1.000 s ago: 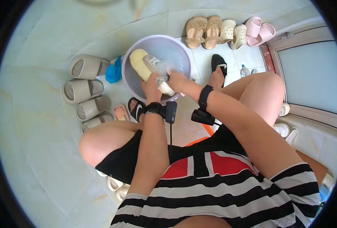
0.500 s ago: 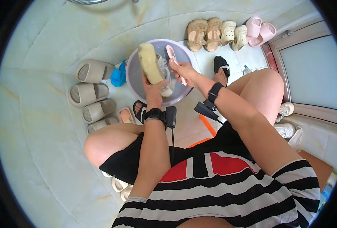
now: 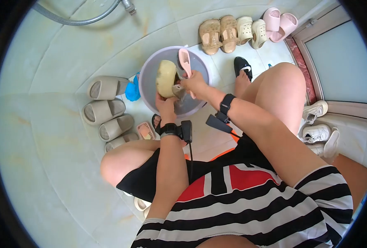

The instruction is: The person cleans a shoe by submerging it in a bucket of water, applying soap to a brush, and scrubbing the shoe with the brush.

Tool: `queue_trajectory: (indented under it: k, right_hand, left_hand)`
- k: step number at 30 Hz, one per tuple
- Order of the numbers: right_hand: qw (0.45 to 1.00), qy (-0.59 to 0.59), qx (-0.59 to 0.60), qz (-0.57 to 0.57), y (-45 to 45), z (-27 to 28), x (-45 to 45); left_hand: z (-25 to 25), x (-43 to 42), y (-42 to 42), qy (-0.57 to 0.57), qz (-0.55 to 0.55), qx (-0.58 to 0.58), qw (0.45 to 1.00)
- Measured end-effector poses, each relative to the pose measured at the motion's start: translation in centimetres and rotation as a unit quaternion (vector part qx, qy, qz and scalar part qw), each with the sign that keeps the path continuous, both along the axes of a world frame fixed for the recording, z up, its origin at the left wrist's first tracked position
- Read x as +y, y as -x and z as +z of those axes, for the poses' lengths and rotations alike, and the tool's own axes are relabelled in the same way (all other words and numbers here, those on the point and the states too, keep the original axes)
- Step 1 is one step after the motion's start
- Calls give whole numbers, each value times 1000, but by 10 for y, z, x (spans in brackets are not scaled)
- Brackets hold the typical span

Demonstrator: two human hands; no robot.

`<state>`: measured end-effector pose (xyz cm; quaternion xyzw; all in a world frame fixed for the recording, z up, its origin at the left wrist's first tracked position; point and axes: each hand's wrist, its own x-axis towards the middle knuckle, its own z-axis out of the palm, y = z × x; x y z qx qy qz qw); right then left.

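A cream-yellow shoe [image 3: 164,78] with dark smudges is tilted over a lavender basin [image 3: 149,72]. My left hand [image 3: 166,104] grips its lower end from below, fingers partly hidden under it. In my right hand [image 3: 196,84] is a pink brush [image 3: 184,58], closed around its handle, with the pale back of the head pointing away from me. The right fingers are close against the shoe's right side, where a greyish-white part shows. Whether the bristles touch the shoe I cannot tell.
Grey slippers [image 3: 105,112] line the left wall, near a blue bundle [image 3: 132,90] and a pink tray-like item [image 3: 145,130]. Tan clogs [image 3: 210,37], cream clogs [image 3: 244,31] and pink slides [image 3: 281,25] stand behind. White sneakers [image 3: 316,133] lie right, by a door [image 3: 344,62]. A metal hose [image 3: 80,20] hangs upper left.
The shoe has come down and towards me, with my left hand. My right hand has lowered slightly, and the brush stands nearer the shoe. More of the hose shows as the view shifted.
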<state>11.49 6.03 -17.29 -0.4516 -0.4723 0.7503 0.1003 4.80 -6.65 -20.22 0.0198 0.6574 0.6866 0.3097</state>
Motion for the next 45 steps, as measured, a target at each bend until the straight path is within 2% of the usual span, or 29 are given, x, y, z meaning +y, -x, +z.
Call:
queue_trajectory:
  k: [4, 5, 6, 7, 8, 9, 10, 12, 13, 15, 16, 18, 20, 21, 23, 25, 27, 30, 31, 32, 34, 36, 37, 39, 40, 42, 43, 44, 45]
  right_hand:
    - [984, -165, -38, 60, 4, -7, -14]
    - [968, -232, -52, 83, 3, -9, -12]
    - [968, -232, -53, 86, 4, -16, -11]
    - [955, -254, -85, 125, 4, -27, -9]
    - [940, -276, -118, 163, 4, -37, -9]
    - [939, -275, -120, 167, 3, -40, -9]
    - [935, -275, -135, 182, 3, -42, -9]
    - [929, -274, -149, 201, 3, -50, -8]
    - [928, -283, -150, 191, 4, -56, -8]
    - [927, -289, -150, 184, 3, -59, -6]
    - [928, -261, -177, 197, 2, -52, 0]
    - [927, -234, -204, 212, -4, -47, 8]
    - [960, -204, -42, 189, -13, -56, 15]
    - [960, -203, -42, 190, -17, -47, 16]
    - [963, -124, 37, 235, -24, -17, 19]
    - [960, -135, 66, 238, -24, -6, 19]
    - [954, -147, 97, 241, -23, 2, 18]
    - [956, -180, 104, 207, -20, 9, 17]
    - [971, -129, 108, 172, -19, 12, 17]
    - [981, -78, 111, 137, -17, 15, 18]
    - [980, -91, 84, 157, -19, 28, 22]
    - [912, -246, -26, 326, -29, 58, 26]
    - [911, -249, -29, 328, -36, 63, 24]
    - [849, -419, -23, 322, -52, 70, 11]
    - [847, -420, -24, 325, -57, 86, 4]
    - [876, -253, -100, 399, -61, 103, -8]
    - [882, -165, -148, 415, -61, 103, -13]
    - [882, -167, -150, 415, -53, 77, -14]
    - [866, -286, -84, 401, -41, 45, -11]
  left_hand:
    - [3, -2, 9, 28, 47, -51, 997]
    - [2, -1, 9, 0, 103, -41, 994]
    - [-4, -1, 10, -29, 157, -32, 987]
    - [-15, -3, 14, -29, 160, -34, 986]
    - [-26, -7, 18, -89, 158, -79, 980]
    - [-22, -7, 18, -149, 156, -123, 969]
    - [-17, -5, 16, -149, 159, -125, 968]
    - [-8, 1, 13, -164, 200, -263, 929]
    - [-7, 3, 15, -164, 204, -264, 928]
    - [-3, 4, 18, -35, 144, -192, 970]
    - [-3, 1, 24, -34, 145, -192, 970]
    - [-1, -7, 38, 80, 66, -340, 935]
    - [26, -7, 35, 81, 56, -340, 935]
    - [36, -8, 33, 81, 45, -341, 936]
    - [27, -6, 36, 77, 28, -373, 924]
    - [21, -5, 35, 69, 10, -401, 913]
    - [17, -5, 25, -84, -67, -384, 917]
    - [18, -5, 12, -137, -95, -385, 908]
    - [22, -6, 8, -158, -103, -432, 882]
    - [19, -6, 6, -160, -102, -429, 883]
    - [-1, -6, 2, -185, -47, -403, 895]
    - [-9, -4, 0, -193, -46, -404, 893]
    - [-8, -3, -1, -191, -17, -396, 898]
    - [-7, -4, -3, -190, 16, -389, 901]
    - [-6, -6, -3, -185, 25, -381, 906]
    - [-8, -7, -2, -184, 32, -372, 909]
    - [-13, -8, -3, -220, 26, -377, 899]
    - [-17, -8, -3, -255, 20, -381, 888]
    - [-17, -8, -6, -242, 24, -368, 897]
